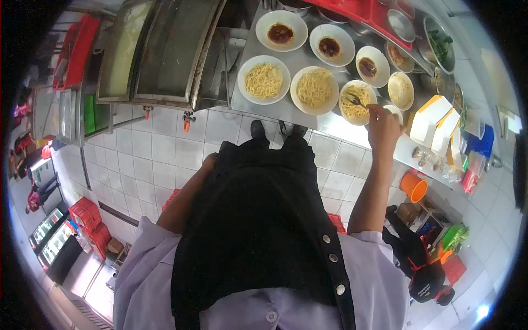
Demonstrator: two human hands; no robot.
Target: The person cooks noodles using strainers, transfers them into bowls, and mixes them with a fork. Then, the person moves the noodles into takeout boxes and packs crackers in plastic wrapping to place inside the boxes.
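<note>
We find the right hand [385, 122] gripping a fork [356, 100] over the rightmost noodle bowl [353, 121], apparently so it reaches the noodles [351, 111], a sauce bowl [381, 61] just beyond that bowl, seemingly for reach, and the left hand [209, 161] well apart from it, its grip undeterminable.

The camera is worn on the head and looks forward and down, from above the right hand [383, 122]. The apron [250, 231] is close — nearer than the fingers [375, 111]. The view is round and very wide, with the floor [148, 157] farther away, left of the fingers.
</note>
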